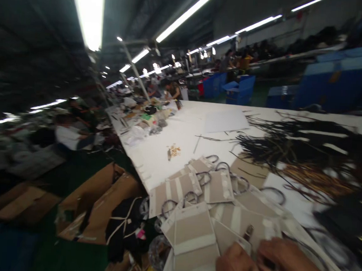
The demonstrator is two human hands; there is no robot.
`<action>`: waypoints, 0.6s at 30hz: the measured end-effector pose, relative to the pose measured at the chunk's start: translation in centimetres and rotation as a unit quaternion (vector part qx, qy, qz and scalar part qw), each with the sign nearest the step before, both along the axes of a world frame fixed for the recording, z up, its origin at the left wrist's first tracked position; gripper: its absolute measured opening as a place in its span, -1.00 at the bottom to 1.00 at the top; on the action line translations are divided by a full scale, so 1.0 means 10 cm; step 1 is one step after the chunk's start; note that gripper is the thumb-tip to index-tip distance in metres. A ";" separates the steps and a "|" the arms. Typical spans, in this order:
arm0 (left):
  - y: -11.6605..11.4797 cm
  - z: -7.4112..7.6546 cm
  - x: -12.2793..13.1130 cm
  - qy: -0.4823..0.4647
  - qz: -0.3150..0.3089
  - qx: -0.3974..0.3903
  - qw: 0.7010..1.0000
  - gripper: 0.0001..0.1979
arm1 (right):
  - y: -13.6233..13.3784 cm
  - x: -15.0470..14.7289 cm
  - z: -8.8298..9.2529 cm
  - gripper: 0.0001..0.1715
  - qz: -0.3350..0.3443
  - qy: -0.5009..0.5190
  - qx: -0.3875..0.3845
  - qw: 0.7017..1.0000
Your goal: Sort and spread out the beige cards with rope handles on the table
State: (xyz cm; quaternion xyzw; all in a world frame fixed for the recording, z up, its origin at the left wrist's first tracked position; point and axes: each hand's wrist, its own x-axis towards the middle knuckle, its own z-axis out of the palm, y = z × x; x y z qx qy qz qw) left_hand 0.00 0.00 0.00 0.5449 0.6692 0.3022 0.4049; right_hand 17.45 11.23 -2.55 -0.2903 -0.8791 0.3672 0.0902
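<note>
At the lower right, my left hand [236, 266] is closed, its fingers curled over a pile of flat beige and white pieces [195, 230] with dark loop handles. My right hand [280, 259] is close beside it, fingers bent inward, with a dark bit showing by the fingertips. What either hand pinches is blurred and partly covered. Just above my left hand a small brownish metal piece [248, 233] stands out over the beige pieces. The lower part of my left hand is cut off by the frame edge.
The white table [158, 158] bears small gold-coloured parts [174, 150], black cords [269, 137] and brown cords [313, 178]. Cardboard boxes [98, 204] and a tied black bundle [125, 224] lie left of its edge. Blue boxes [334, 85] stand beyond; people work farther off.
</note>
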 end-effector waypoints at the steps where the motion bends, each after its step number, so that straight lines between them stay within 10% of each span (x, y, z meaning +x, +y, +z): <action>1: 0.06 -0.02 0.02 0.035 -0.008 0.025 0.999 -0.84 | 0.00 -0.03 0.07 -0.82 -0.024 -0.009 0.020 0.999; 7: 0.34 -0.17 0.03 0.047 -0.064 0.109 0.991 -0.74 | 0.83 0.03 0.00 -0.85 -0.198 0.035 -0.038 0.979; 11: 0.42 -0.40 0.04 -0.038 -0.047 0.069 0.996 -0.75 | 1.64 0.18 -0.31 -0.78 -0.351 0.037 -0.152 0.923; 18: 0.56 -0.80 0.03 -0.062 -0.028 -0.001 0.998 -0.74 | 2.43 -0.30 -1.01 -0.79 -0.406 -0.080 -0.152 0.898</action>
